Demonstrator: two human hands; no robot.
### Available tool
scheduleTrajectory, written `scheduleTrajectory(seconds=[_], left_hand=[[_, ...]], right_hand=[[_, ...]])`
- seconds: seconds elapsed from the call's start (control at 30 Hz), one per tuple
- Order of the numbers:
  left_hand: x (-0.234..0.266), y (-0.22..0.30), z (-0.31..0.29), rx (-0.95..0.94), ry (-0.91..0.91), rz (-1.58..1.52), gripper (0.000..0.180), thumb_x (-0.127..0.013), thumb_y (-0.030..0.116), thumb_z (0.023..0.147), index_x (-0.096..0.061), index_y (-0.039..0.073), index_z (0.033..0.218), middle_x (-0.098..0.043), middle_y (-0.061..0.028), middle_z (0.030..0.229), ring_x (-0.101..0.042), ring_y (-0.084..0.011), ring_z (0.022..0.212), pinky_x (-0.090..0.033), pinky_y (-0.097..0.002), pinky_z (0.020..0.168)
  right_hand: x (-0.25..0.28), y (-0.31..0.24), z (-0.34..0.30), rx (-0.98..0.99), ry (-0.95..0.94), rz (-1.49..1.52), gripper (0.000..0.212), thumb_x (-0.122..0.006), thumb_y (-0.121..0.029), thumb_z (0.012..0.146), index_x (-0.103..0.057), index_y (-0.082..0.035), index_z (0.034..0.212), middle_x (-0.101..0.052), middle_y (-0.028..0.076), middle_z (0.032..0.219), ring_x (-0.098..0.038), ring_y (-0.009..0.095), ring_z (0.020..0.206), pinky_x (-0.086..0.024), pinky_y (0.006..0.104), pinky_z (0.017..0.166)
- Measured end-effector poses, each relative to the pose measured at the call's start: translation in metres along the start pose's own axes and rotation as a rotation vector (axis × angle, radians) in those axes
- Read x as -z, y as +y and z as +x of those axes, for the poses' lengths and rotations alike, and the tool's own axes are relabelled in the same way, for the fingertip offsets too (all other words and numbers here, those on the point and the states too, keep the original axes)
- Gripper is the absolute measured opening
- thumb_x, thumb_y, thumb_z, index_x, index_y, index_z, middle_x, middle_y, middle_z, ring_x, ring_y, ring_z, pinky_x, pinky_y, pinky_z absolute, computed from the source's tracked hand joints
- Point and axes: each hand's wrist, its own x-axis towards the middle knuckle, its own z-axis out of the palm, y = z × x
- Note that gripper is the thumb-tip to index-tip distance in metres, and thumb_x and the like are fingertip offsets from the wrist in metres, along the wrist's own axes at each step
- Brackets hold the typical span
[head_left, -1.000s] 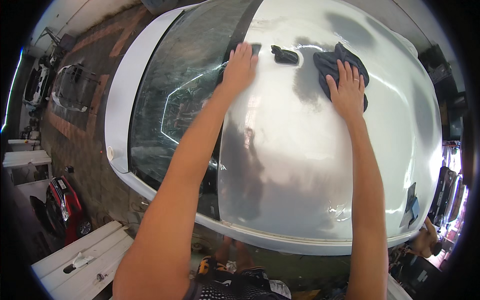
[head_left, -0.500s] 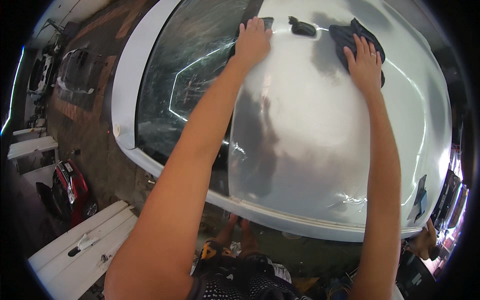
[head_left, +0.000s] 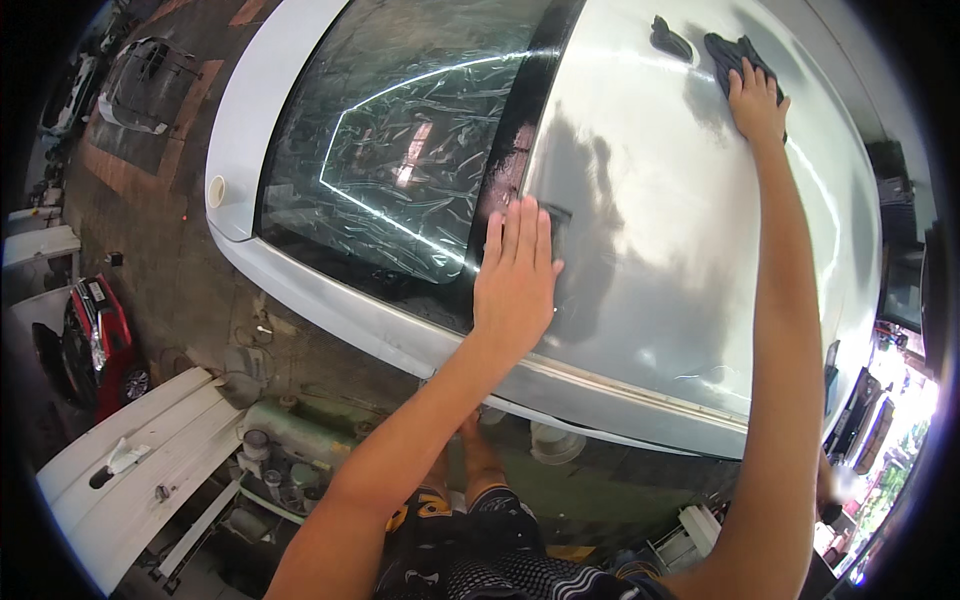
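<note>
My left hand [head_left: 518, 280] lies flat on the silver car roof [head_left: 640, 200], beside the dark edge of the glass. Its fingers are stretched out and close together. The corner of a thin dark sheet [head_left: 560, 213] shows by the fingertips; the palm hides the remainder. Farther away on the right, my right hand [head_left: 758, 108] rests on a bunched black cloth [head_left: 726, 58] with its fingers spread on top of it. Left of the cloth is a small black fin-like piece [head_left: 669, 40] on the roof. The glass [head_left: 400, 150] has streaks and bright reflections.
A round cap-like part [head_left: 217, 191] sits on the pale body panel at left. At lower left are a white panel [head_left: 130, 470], a red car part [head_left: 105, 345] and a greenish machine [head_left: 300, 435]. Another person [head_left: 830, 490] is partly visible at lower right.
My left hand has slid nearer to me along the glass edge, and the dark sheet moved with it. My right hand stays on the cloth at the far side. The view has shifted.
</note>
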Motion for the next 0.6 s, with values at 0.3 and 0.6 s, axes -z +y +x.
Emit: scheduleTrajectory(seconds=[0.3, 0.6], left_hand=[[0.016, -0.085, -0.076, 0.365, 0.481, -0.466, 0.046, -0.046, 0.010, 0.106, -0.042, -0.009, 0.148, -0.036, -0.0269, 0.159, -0.030, -0.0430, 0.151, -0.028, -0.0484, 0.123], [-0.013, -0.105, -0.076, 0.393, 0.415, -0.238, 0.054, -0.050, 0.005, 0.103, -0.036, -0.007, 0.153, -0.024, -0.0315, 0.164, -0.026, -0.0487, 0.151, -0.030, -0.0528, 0.117]], right_hand=[[0.081, -0.092, -0.230, 0.409, 0.072, 0.567, 0.064, -0.068, -0.033, 0.084, -0.054, -0.018, 0.145, -0.046, 0.017, 0.151, -0.037, 0.038, 0.145, -0.017, 0.0671, 0.120], [0.070, -0.210, -0.144, 0.332, 0.202, 0.472, 0.064, -0.057, -0.060, 0.094, -0.054, -0.026, 0.149, -0.049, 0.019, 0.152, -0.037, 0.038, 0.146, -0.019, 0.0603, 0.121]])
